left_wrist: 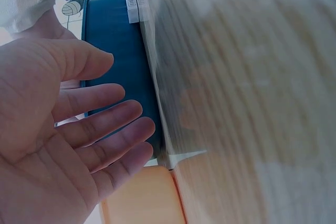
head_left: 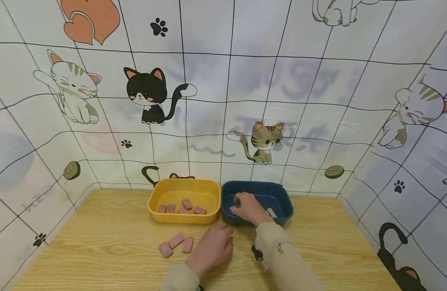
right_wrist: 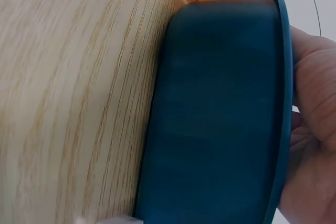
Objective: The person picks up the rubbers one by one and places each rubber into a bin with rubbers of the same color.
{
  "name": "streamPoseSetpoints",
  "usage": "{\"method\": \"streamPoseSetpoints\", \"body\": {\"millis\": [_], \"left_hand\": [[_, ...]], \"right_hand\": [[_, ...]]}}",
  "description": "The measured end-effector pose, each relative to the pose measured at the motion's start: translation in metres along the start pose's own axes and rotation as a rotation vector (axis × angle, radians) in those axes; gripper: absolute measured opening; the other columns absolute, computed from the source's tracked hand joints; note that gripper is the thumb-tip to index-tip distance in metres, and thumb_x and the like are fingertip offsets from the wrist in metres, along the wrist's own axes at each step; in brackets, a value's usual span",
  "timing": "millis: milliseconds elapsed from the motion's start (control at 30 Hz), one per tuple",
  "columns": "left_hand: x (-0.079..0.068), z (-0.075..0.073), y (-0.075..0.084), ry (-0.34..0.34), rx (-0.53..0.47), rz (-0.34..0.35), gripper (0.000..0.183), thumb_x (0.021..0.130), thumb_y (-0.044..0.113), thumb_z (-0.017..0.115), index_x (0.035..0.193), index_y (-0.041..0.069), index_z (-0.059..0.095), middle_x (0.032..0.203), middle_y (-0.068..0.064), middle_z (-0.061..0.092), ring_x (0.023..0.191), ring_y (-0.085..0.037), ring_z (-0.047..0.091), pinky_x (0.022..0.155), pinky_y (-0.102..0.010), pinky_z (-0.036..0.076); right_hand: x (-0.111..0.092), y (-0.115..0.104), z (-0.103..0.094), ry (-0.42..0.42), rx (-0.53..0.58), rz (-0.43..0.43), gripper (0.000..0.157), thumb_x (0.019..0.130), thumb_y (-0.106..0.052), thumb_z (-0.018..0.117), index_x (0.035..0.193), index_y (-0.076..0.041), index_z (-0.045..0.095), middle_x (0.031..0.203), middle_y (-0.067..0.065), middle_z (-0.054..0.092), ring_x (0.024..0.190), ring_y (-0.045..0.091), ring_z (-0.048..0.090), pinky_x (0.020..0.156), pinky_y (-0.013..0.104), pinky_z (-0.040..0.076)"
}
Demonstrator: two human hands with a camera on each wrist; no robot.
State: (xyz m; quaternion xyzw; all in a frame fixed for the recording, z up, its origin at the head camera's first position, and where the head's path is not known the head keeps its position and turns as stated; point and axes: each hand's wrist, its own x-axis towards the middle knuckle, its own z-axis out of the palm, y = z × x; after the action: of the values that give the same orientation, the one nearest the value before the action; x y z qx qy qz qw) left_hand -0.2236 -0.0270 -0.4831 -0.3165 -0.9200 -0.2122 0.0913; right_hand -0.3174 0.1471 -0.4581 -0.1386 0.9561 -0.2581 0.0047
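Observation:
My right hand [head_left: 249, 208] reaches into the dark blue bin [head_left: 283, 198], fingers curled and pinching a small pale block [head_left: 233, 207] at their tips. The bin's wall hides much of that hand [right_wrist: 317, 98] in the right wrist view. Another whitish block [head_left: 271, 212] lies in the bin. My left hand [head_left: 213, 246] hovers over the table just in front of the bins, holding nothing. Its fingers [left_wrist: 107, 121] are loosely extended in the left wrist view. Left of it on the table lie three pink blocks [head_left: 176, 241].
A yellow bin [head_left: 185, 218] with several pink blocks stands against the blue one. Small white labelled pieces [left_wrist: 134, 3], one partly black [head_left: 257, 254], lie by the right sleeve. Cat-patterned sheeting [head_left: 208, 81] encloses the wooden table [head_left: 110, 234] at the back and sides.

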Motion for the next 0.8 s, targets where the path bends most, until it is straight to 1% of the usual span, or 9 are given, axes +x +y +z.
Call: {"method": "streamPoseSetpoints", "body": {"millis": [100,300,400,500,633,700,800], "left_hand": [[0.0,0.0,-0.001,-0.006,0.002,-0.005,0.016,0.091,0.012,0.07,0.104,0.004,0.074,0.092,-0.001,0.064,0.08,-0.012,0.059,0.075,-0.03,0.054],[-0.001,-0.001,-0.001,0.007,0.006,-0.008,0.014,0.09,0.01,0.071,0.102,0.003,0.074,0.091,0.0,0.063,0.078,-0.012,0.058,0.074,-0.03,0.053],[-0.002,-0.003,-0.001,0.02,0.01,-0.009,0.014,0.09,0.01,0.071,0.101,0.003,0.074,0.093,-0.001,0.064,0.08,-0.013,0.059,0.074,-0.031,0.054],[-0.002,-0.004,-0.002,0.027,0.014,-0.006,0.013,0.089,0.009,0.07,0.1,0.003,0.073,0.095,-0.002,0.064,0.082,-0.014,0.06,0.076,-0.031,0.054],[-0.002,-0.006,-0.004,0.009,0.014,-0.019,0.013,0.09,0.01,0.07,0.101,0.004,0.073,0.097,-0.001,0.065,0.083,-0.014,0.06,0.078,-0.032,0.055],[-0.003,-0.007,-0.005,-0.002,0.014,-0.03,0.014,0.09,0.011,0.07,0.102,0.004,0.073,0.098,-0.001,0.065,0.084,-0.014,0.06,0.079,-0.033,0.055],[-0.004,-0.009,-0.007,0.001,0.02,-0.038,0.015,0.09,0.011,0.07,0.103,0.003,0.073,0.098,-0.003,0.066,0.085,-0.015,0.061,0.08,-0.035,0.055]], "right_hand": [[0.003,0.0,0.002,-0.001,-0.01,0.006,0.022,0.088,-0.014,0.076,0.106,-0.004,0.069,0.097,0.006,0.06,0.084,0.02,0.055,0.078,0.039,0.053],[0.003,-0.001,0.002,0.013,-0.019,-0.006,0.026,0.09,-0.012,0.076,0.113,-0.003,0.069,0.103,0.006,0.06,0.088,0.02,0.057,0.081,0.041,0.054],[0.0,0.0,-0.001,0.026,-0.011,-0.019,0.025,0.091,-0.011,0.075,0.114,-0.003,0.07,0.104,0.006,0.06,0.09,0.021,0.058,0.082,0.041,0.054],[-0.004,0.002,-0.004,0.055,-0.017,-0.04,0.023,0.09,-0.012,0.075,0.111,-0.002,0.071,0.101,0.006,0.06,0.089,0.021,0.058,0.082,0.041,0.054],[-0.009,0.006,-0.007,0.096,-0.041,-0.073,0.021,0.089,-0.012,0.075,0.107,-0.002,0.072,0.098,0.005,0.061,0.087,0.02,0.057,0.081,0.041,0.053],[-0.012,0.006,-0.009,0.106,-0.043,-0.081,0.021,0.089,-0.012,0.074,0.107,-0.002,0.073,0.099,0.005,0.062,0.087,0.021,0.058,0.082,0.042,0.053],[-0.018,0.005,-0.011,0.114,-0.038,-0.083,0.021,0.091,-0.013,0.074,0.109,-0.002,0.073,0.103,0.006,0.063,0.091,0.021,0.06,0.084,0.044,0.053]]}}
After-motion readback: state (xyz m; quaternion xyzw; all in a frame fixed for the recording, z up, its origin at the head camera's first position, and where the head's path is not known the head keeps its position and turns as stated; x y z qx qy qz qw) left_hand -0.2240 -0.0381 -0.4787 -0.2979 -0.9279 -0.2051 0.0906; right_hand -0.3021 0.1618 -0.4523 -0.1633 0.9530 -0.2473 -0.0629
